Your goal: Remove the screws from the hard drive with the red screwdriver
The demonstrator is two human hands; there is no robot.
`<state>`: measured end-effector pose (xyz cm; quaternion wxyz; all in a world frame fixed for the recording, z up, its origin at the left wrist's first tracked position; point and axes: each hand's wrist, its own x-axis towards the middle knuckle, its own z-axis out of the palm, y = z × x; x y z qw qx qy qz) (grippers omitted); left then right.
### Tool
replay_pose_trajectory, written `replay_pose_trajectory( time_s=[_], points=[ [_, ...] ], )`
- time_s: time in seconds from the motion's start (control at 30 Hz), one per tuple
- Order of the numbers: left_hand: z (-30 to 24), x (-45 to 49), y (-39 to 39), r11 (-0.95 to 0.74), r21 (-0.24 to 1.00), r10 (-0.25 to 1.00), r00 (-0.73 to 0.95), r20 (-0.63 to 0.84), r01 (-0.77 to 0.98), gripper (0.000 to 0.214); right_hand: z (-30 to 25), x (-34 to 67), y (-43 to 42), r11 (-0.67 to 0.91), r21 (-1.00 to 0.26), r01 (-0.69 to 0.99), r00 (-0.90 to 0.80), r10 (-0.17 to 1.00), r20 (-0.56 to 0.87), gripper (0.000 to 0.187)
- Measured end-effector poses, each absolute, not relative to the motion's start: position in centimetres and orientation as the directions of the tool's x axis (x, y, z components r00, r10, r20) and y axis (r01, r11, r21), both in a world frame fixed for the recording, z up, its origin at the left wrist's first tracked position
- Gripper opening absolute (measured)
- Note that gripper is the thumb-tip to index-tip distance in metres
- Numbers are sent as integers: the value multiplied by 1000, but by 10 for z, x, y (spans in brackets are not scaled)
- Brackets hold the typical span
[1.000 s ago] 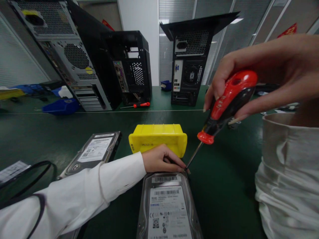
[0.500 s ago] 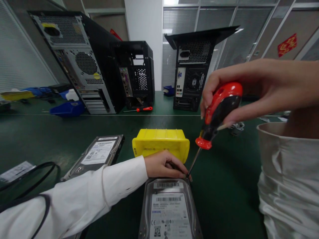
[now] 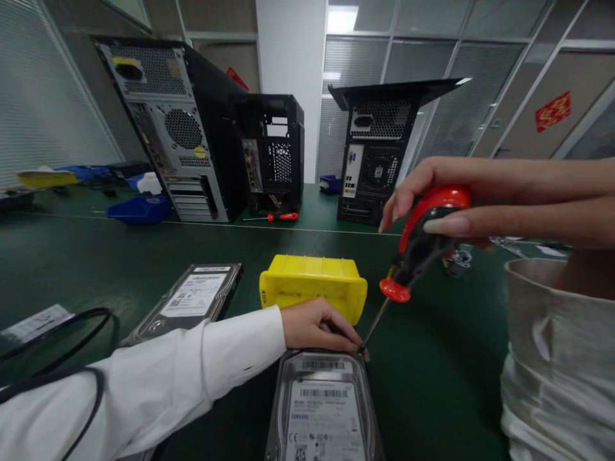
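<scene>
A silver hard drive with a white label lies at the bottom middle of the view. At its far edge my left hand is closed, fingers curled down over the far right corner. My right hand grips the red and black handle of a screwdriver, thumb along the near side and index finger stretched forward. The screwdriver leans to the right, and its tip meets the drive's far right corner beside my left fingertips. The screw under the tip is too small to make out.
Behind my left hand stands a yellow bin. A second hard drive and a black cable lie to the left. Farther back are several computer cases, another screwdriver and a blue bin.
My right hand has turned about the screwdriver, its thumb now higher along the handle, and the handle tilts farther right. My left hand keeps its place on the drive. The view has tipped slightly upward.
</scene>
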<state>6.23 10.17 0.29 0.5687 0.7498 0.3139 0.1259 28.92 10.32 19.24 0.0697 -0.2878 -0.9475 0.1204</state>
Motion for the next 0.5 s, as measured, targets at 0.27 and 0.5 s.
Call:
replay_pose_trajectory(
  time_s=[0.27, 0.5],
  points=[
    [-1, 62, 102, -133, 930, 609, 769, -196, 342, 25, 192, 262, 99, 893, -147, 426, -871, 448, 199, 29],
    [1, 63, 102, -112, 941, 600, 777, -191, 318, 23, 184, 242, 99, 866, -334, 373, -876, 447, 181, 33]
  ],
)
